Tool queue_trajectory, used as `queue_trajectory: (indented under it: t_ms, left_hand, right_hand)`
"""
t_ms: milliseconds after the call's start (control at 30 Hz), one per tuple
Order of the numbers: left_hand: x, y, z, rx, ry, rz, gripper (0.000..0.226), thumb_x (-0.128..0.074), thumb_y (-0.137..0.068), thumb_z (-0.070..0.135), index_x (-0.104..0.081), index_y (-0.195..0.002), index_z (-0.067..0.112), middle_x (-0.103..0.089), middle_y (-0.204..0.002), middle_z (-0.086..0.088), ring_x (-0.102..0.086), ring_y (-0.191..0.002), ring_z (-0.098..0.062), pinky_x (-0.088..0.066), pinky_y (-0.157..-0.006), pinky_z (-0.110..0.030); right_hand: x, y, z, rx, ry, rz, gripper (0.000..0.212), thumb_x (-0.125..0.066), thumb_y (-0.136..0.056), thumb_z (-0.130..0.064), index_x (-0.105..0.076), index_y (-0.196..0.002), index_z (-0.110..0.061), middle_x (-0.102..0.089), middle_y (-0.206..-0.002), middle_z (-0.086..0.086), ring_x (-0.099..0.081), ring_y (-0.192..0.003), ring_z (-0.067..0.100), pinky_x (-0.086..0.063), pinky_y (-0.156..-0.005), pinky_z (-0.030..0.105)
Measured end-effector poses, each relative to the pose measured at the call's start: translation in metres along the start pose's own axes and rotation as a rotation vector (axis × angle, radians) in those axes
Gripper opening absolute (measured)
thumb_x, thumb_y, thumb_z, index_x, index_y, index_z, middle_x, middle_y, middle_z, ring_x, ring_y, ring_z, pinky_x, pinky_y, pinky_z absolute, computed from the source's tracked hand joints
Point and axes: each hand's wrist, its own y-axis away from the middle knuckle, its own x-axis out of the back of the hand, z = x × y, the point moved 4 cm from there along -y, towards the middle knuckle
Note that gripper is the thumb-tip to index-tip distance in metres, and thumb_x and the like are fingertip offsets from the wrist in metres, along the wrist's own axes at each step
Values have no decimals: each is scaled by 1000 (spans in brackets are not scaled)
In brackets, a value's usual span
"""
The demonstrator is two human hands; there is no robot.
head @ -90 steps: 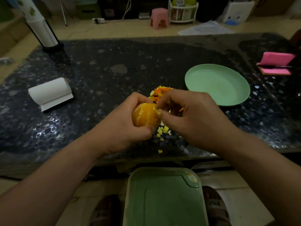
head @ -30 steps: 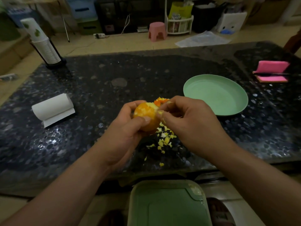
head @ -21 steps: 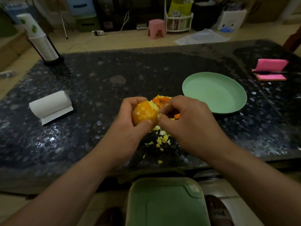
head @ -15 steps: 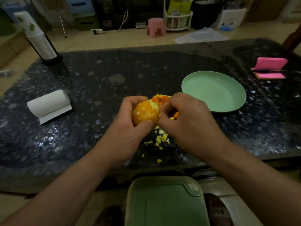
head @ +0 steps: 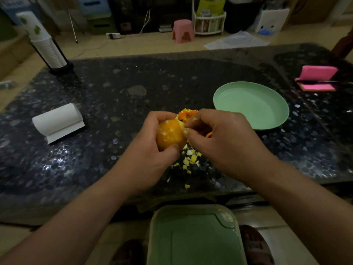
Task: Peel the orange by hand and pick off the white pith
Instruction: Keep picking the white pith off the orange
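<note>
L hand [head: 150, 150] cups orange [head: 170, 133], fingers curled round it, thumb below; R hand [head: 223, 138] pinches pith [head: 183, 129] at its right edge w/ thumb & forefinger; sandal [head: 256, 247] print too blurry to read

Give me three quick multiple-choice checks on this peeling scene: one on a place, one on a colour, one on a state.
1. Where is the green plate?
A. On the table, beyond and to the right of the right hand.
B. On the floor.
C. On the pink stool.

2. What colour is the paper roll?
A. Pink.
B. White.
C. Green.

3. What state is the orange in the left hand?
A. Rind intact.
B. Mostly peeled, with patches of pith.
C. Split into segments.

Key: A, the plate lies empty on the dark tabletop past the right hand. B, the roll on the table's left side is white. B, bare flesh shows with pale patches, and the right hand's fingertips pick at it.
</note>
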Motion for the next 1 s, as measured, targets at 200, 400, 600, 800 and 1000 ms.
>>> queue_trajectory:
  t_ms: [200, 400, 600, 800, 1000]
  left_hand:
    - [-3, 3, 0, -51, -71, -21, 55, -70, -94, 7, -46, -135, 35, -58, -108, 6, -63, -86, -18, -56, -65, -38]
    - [-3, 4, 2, -76, -67, -54, 55, -69, -93, 4, -48, -132, 36, -60, -104, 5, -64, -84, -25, -54, -65, -47]
    - [5, 0, 0, -5, -16, -50, 53, -69, -84, 24, -50, -130, 45, -59, -108, 10, -62, -83, -13, -58, -68, -39]
    - [7, 1, 2, -12, -56, -74, 51, -70, -90, 24, -49, -132, 43, -59, -110, 3, -63, -83, -21, -58, -66, -45]
    - [6, 4, 3, -10, -111, -126, 54, -72, -93, 15, -47, -132, 42, -61, -106, 2, -66, -83, -23, -57, -65, -48]
  right_hand:
    - [-3, 1, -3, 95, 134, -28, 11, -71, -95, -29, -71, -85, -23, -66, -74, -8, -62, -68, 11, -55, -64, 40]
    - [-5, -1, -6, 161, 248, 15, 17, -68, -92, -26, -61, -77, -24, -57, -68, -8, -50, -61, 10, -44, -55, 34]
    - [5, -2, 5, 38, 5, -49, 6, -72, -93, -20, -77, -95, -24, -70, -76, -10, -65, -71, 9, -55, -67, 35]
    - [6, -1, 5, 73, 26, -86, 6, -73, -98, -29, -78, -98, -26, -71, -78, -14, -66, -74, 4, -55, -68, 33]
    - [1, 1, -6, 255, 251, -56, 12, -68, -97, -31, -70, -91, -21, -64, -80, -9, -59, -70, 15, -51, -62, 37]
